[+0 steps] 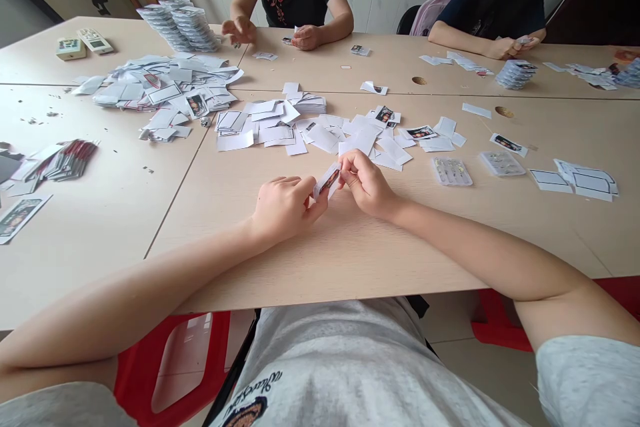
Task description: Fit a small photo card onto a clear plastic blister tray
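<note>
A small white card with a dark printed picture [327, 180] is held between my two hands above the near part of the table. My left hand [283, 211] grips its left end between thumb and fingers. At the opposite end, the fingertips of my right hand [369, 185] pinch the card's edge. Just beyond my hands lies a loose spread of white cards [324, 137], a few with dark pictures showing. Two clear plastic boxes [452, 171] with small pieces inside lie to the right of my right hand.
A large heap of white cards [165, 83] lies left of centre, with stacked packets [185, 25] behind it. Printed packets [70, 160] lie at far left, white labels [575, 180] at right. Two people sit across the table [310, 273], their hands near cards.
</note>
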A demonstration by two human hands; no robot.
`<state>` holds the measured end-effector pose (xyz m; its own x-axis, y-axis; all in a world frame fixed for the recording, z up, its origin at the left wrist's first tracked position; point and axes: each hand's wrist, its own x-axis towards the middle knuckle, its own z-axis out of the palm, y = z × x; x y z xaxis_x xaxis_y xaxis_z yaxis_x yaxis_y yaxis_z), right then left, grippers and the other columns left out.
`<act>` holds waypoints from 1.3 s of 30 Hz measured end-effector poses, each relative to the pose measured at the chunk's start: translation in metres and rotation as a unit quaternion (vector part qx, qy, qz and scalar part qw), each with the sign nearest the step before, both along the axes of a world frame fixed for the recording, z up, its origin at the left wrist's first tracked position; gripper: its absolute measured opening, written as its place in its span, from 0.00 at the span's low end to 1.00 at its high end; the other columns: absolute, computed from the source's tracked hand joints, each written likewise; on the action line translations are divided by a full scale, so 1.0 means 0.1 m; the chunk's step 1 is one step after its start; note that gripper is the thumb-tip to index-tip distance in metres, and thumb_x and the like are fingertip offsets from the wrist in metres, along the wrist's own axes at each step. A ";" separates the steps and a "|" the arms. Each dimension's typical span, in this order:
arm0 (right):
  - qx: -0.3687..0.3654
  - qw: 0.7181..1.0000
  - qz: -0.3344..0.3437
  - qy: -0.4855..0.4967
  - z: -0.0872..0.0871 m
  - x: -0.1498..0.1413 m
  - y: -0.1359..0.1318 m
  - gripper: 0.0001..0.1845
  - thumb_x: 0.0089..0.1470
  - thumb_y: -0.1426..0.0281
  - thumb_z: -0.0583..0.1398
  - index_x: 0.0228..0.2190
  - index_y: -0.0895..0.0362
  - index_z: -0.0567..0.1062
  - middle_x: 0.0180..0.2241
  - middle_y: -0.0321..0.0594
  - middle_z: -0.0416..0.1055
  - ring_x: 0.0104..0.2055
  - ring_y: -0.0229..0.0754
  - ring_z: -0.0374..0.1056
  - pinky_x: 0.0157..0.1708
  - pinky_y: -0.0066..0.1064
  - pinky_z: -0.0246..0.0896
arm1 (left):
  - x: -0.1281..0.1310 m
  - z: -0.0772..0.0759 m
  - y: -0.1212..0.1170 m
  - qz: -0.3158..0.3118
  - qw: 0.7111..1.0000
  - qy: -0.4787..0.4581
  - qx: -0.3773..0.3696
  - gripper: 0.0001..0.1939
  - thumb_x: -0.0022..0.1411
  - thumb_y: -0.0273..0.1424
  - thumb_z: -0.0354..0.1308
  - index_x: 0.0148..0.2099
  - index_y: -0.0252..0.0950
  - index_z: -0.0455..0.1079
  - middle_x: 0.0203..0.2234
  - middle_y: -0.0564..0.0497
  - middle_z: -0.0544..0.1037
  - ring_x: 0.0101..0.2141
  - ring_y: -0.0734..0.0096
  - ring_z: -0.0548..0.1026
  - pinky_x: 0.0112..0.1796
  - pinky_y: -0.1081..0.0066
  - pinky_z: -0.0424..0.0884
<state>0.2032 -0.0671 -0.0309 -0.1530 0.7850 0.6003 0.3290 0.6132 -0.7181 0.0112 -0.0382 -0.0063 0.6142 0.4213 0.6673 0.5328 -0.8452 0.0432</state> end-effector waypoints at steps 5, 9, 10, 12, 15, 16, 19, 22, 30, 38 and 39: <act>-0.031 0.998 0.028 0.040 -0.03 0.01 -0.01 0.08 0.64 0.64 0.51 0.33 0.54 0.58 0.35 0.37 0.60 0.30 0.35 0.63 0.33 0.33 0.64 | -0.02 0.00 0.04 -0.026 1.000 -0.003 -0.012 0.18 0.60 0.33 0.52 0.20 0.36 0.54 0.12 0.56 0.64 0.14 0.77 0.59 0.21 0.75 0.55; -0.027 0.999 -0.010 0.030 -0.02 0.02 -0.03 0.07 0.61 0.65 0.56 0.38 0.53 0.61 0.37 0.39 0.64 0.35 0.36 0.64 0.36 0.33 0.64 | -0.04 0.01 0.06 -0.038 0.999 -0.008 -0.020 0.18 0.61 0.33 0.52 0.21 0.37 0.54 0.12 0.56 0.64 0.15 0.77 0.60 0.21 0.75 0.55; -0.020 0.999 -0.024 0.020 -0.01 0.01 -0.04 0.08 0.60 0.65 0.57 0.39 0.53 0.62 0.37 0.39 0.65 0.35 0.37 0.64 0.37 0.33 0.64 | -0.05 0.02 0.06 -0.041 0.999 -0.008 -0.020 0.18 0.61 0.33 0.52 0.21 0.37 0.54 0.12 0.56 0.64 0.15 0.77 0.60 0.21 0.74 0.56; -0.008 0.999 -0.039 0.007 0.01 0.01 -0.05 0.09 0.59 0.65 0.58 0.38 0.53 0.63 0.36 0.39 0.65 0.35 0.37 0.64 0.36 0.33 0.63 | -0.06 0.03 0.06 -0.052 0.998 -0.007 -0.020 0.18 0.61 0.33 0.51 0.21 0.37 0.53 0.12 0.56 0.64 0.15 0.77 0.59 0.21 0.74 0.56; 0.003 0.999 -0.046 0.011 0.04 0.00 -0.06 0.09 0.58 0.65 0.59 0.37 0.54 0.64 0.34 0.38 0.65 0.34 0.37 0.64 0.35 0.33 0.63 | -0.06 0.04 0.06 -0.071 0.997 -0.002 -0.015 0.18 0.62 0.32 0.51 0.21 0.37 0.53 0.12 0.57 0.63 0.15 0.78 0.59 0.22 0.74 0.57; 0.004 0.999 -0.047 0.019 0.04 0.00 -0.06 0.09 0.58 0.65 0.59 0.36 0.54 0.63 0.33 0.38 0.65 0.34 0.37 0.64 0.34 0.32 0.63 | -0.06 0.04 0.06 -0.075 0.997 -0.001 -0.014 0.18 0.62 0.32 0.52 0.21 0.37 0.53 0.12 0.57 0.63 0.15 0.78 0.59 0.22 0.73 0.57; 0.008 0.998 -0.052 0.034 0.05 0.00 -0.06 0.09 0.57 0.66 0.60 0.35 0.54 0.63 0.32 0.37 0.65 0.33 0.37 0.64 0.33 0.32 0.64 | -0.06 0.04 0.05 -0.080 0.997 -0.001 -0.008 0.18 0.62 0.32 0.52 0.22 0.37 0.52 0.12 0.57 0.63 0.15 0.77 0.59 0.22 0.73 0.57; 0.027 0.998 -0.053 0.021 0.05 0.00 -0.06 0.08 0.57 0.67 0.60 0.33 0.54 0.65 0.31 0.37 0.65 0.33 0.38 0.63 0.33 0.33 0.64 | -0.06 0.04 0.05 -0.085 0.996 -0.002 -0.001 0.17 0.61 0.31 0.53 0.22 0.37 0.53 0.12 0.57 0.63 0.15 0.77 0.60 0.22 0.73 0.57; 0.073 0.994 -0.080 -0.011 0.09 0.00 -0.07 0.04 0.57 0.69 0.59 0.31 0.55 0.69 0.32 0.40 0.66 0.34 0.39 0.64 0.31 0.33 0.64 | -0.06 0.03 0.07 -0.085 0.996 0.004 0.016 0.18 0.61 0.32 0.54 0.22 0.37 0.53 0.12 0.58 0.63 0.15 0.77 0.60 0.22 0.74 0.57; 0.098 0.990 -0.095 -0.019 0.09 0.00 -0.07 0.03 0.58 0.72 0.58 0.30 0.55 0.69 0.30 0.39 0.67 0.33 0.39 0.64 0.32 0.33 0.64 | -0.03 0.01 0.04 -0.052 0.998 -0.005 0.045 0.18 0.60 0.31 0.53 0.21 0.37 0.51 0.11 0.58 0.61 0.13 0.78 0.58 0.22 0.73 0.55; 0.098 0.990 -0.098 -0.021 0.09 0.00 -0.07 0.03 0.58 0.73 0.58 0.30 0.55 0.69 0.30 0.39 0.67 0.33 0.39 0.64 0.32 0.33 0.64 | -0.03 0.01 0.03 -0.048 0.998 -0.005 0.048 0.18 0.60 0.31 0.53 0.21 0.37 0.51 0.11 0.58 0.61 0.13 0.78 0.57 0.21 0.73 0.54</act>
<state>0.2029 -0.0743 -0.0223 -0.0373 0.6711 0.7404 0.4815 0.6613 -0.5751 0.0085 -0.0349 -0.0052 0.6418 0.2939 0.7083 0.4485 -0.8930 -0.0358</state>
